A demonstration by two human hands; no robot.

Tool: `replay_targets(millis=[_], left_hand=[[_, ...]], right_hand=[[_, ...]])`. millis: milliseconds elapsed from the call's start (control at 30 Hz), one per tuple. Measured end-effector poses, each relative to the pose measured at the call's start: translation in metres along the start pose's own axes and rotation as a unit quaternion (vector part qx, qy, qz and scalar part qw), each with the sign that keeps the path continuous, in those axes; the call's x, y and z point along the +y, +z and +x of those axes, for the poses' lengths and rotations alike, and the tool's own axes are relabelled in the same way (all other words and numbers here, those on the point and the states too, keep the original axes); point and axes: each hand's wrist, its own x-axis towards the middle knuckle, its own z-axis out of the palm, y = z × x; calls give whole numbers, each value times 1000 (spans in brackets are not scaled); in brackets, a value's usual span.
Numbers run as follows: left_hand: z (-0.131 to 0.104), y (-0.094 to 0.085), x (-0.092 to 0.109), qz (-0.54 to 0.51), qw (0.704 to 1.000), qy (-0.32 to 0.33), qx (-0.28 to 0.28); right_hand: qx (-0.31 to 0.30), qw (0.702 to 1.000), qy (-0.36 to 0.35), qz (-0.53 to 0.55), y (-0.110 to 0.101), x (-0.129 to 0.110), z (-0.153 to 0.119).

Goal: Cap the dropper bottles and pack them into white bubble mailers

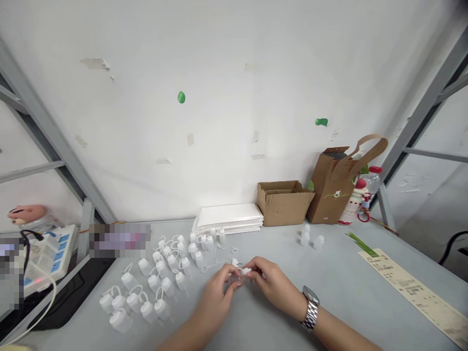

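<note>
Grey table (340, 282) | small white piece (246, 270) between left hand (220, 286) and right hand (272, 282), both pinching it | long axis unclear

Our left hand (220, 286) and right hand (271, 282) pinch a white plastic piece (246, 270) beside loop-topped bottles (161, 309); 3 containers (304, 239) sit near a cardboard box (287, 209).

Grey tabletop (263, 326), white bottles (167, 286), white stack (228, 213), cardboard box (287, 207), brown bag (327, 187), printed strip (413, 291)
</note>
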Motion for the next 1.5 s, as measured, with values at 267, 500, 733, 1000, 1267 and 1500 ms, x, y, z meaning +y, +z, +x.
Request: replay_targets(millis=[267,500,733,1000,1267,1500], left_hand=[[-5,1,-6,5,1000,1,-2],[-2,1,-8,-10,1000,-13,10],[-1,1,-9,-26,999,-14,11],[-1,1,-5,-67,997,-29,6],[-2,1,-6,-67,997,-30,13],[0,2,-6,-74,997,-19,-5]], right_hand=[[25,998,24,-45,7,3,1],[72,995,57,48,-1,5,6],[138,958,127,217,-10,15,18],[158,957,108,218,-14,12,18],[155,962,135,180,-11,14,17],[95,960,158,212,-8,12,17]])
